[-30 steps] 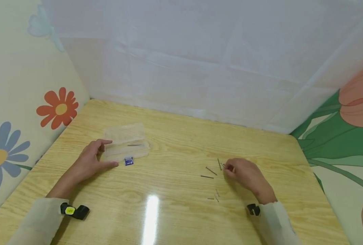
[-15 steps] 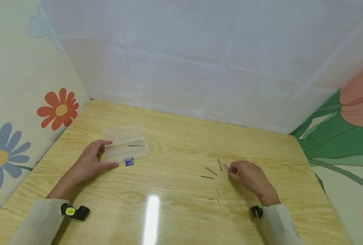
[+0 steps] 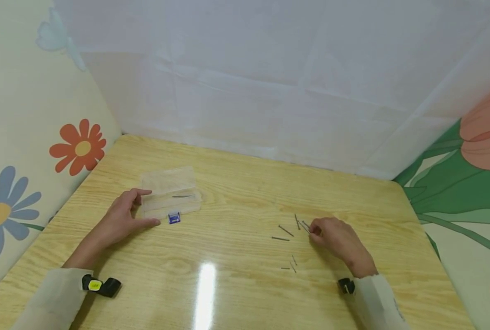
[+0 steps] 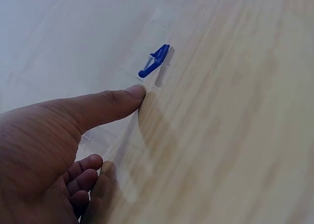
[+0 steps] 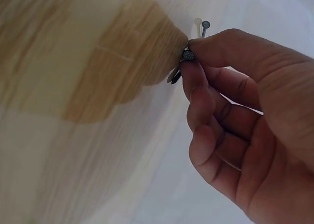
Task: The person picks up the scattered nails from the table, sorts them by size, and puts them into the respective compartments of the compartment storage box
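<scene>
In the head view, my left hand [image 3: 126, 213] holds the clear plastic box [image 3: 162, 209], which lies with its lid back, between thumb and forefinger at its left end. The box's blue latch [image 3: 174, 217] sits at the front edge, and one nail [image 3: 182, 196] lies inside. On the right, my right hand [image 3: 337, 240] pinches a nail [image 5: 189, 55] between thumb and forefinger, its head showing in the right wrist view. Another nail [image 5: 205, 25] lies just beyond the thumb. Left of this hand are several longer nails [image 3: 286, 230], loosely spread on the table.
Several smaller nails [image 3: 292, 266] lie nearer the front of the wooden table [image 3: 236, 201]. A white cloth [image 3: 245, 91] hangs along the back edge. Flower-patterned panels [image 3: 18, 114] stand at both sides.
My right hand has shifted slightly right and toward me, and more of the nail by its fingertips shows. My left hand and the box have stayed in place.
</scene>
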{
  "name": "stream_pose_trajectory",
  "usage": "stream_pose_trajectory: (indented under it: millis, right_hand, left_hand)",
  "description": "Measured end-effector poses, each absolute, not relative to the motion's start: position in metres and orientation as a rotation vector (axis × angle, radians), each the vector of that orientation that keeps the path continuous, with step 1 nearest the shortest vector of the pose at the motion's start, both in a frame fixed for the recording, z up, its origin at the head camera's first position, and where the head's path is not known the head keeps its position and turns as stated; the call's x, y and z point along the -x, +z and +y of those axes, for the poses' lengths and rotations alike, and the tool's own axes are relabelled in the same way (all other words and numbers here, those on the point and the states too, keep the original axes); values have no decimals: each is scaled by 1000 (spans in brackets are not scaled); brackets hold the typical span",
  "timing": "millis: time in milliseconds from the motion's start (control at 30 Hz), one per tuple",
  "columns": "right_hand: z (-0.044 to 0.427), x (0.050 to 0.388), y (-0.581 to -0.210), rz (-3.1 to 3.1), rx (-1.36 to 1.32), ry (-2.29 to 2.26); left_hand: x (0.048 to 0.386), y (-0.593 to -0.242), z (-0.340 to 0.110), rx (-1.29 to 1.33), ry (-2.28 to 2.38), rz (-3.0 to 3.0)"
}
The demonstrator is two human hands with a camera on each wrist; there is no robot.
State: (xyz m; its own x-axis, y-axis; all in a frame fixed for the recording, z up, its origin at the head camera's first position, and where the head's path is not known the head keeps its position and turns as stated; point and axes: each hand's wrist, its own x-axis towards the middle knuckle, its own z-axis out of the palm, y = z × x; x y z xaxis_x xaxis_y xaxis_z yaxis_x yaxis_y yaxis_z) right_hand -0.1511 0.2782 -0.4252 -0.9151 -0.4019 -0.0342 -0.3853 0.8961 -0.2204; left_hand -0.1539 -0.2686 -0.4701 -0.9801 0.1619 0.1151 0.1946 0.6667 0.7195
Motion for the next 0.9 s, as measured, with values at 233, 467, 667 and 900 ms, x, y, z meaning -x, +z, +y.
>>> stream_pose_trajectory:
  millis: [233, 467, 667, 900]
  right_hand:
    - [277, 152, -427, 2987, 612, -336]
    - [277, 153, -427, 2992, 621, -310]
    - [278, 152, -426, 2989, 629, -332]
    - [277, 153, -423, 2986, 611, -346]
  left_hand:
    - [153, -468, -268, 295, -1216, -2840]
    - [152, -470, -268, 291, -1212, -2842]
    - [152, -469, -268, 297, -1202, -2834]
    - [152, -469, -268, 298, -1202, -2839]
